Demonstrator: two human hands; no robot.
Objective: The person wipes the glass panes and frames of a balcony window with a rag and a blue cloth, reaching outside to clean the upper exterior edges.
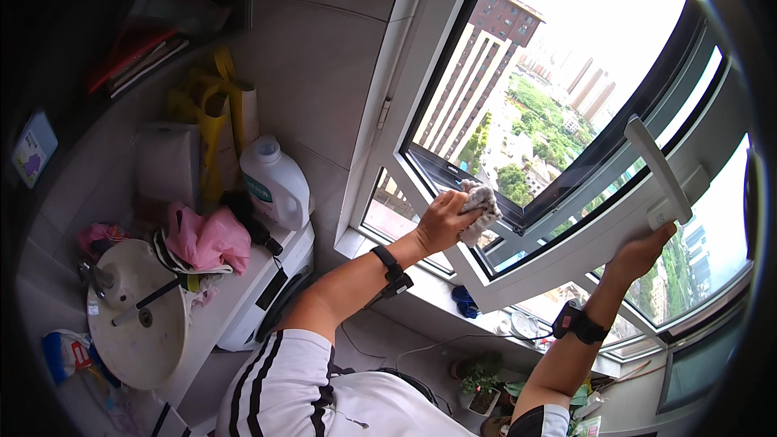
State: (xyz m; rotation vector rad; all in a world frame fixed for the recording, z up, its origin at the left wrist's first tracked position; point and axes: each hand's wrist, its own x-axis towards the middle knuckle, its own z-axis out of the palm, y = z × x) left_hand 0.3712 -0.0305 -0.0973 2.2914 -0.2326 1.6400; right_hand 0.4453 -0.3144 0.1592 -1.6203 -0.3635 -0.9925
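My left hand (446, 221) grips a crumpled grey-white cloth (479, 213) against the lower part of an inward-opened window sash (546, 267). The cloth touches the bottom of the sash near the dark inner frame (432, 173). Over on the right, my right hand (642, 252) holds the edge of the same sash, just below its white lever handle (658, 167). Some of that hand's fingers are hidden. Through the glass, tall buildings and green trees show far below.
On the left, a washbasin (167, 340) sits in a counter with a pink plastic bag (209, 237), a black umbrella (264, 233) and a white detergent jug (276, 185). A washing machine (243, 321) stands beneath. Chargers (522, 321) and a cable lie on the windowsill; potted plants (482, 400) stand below.
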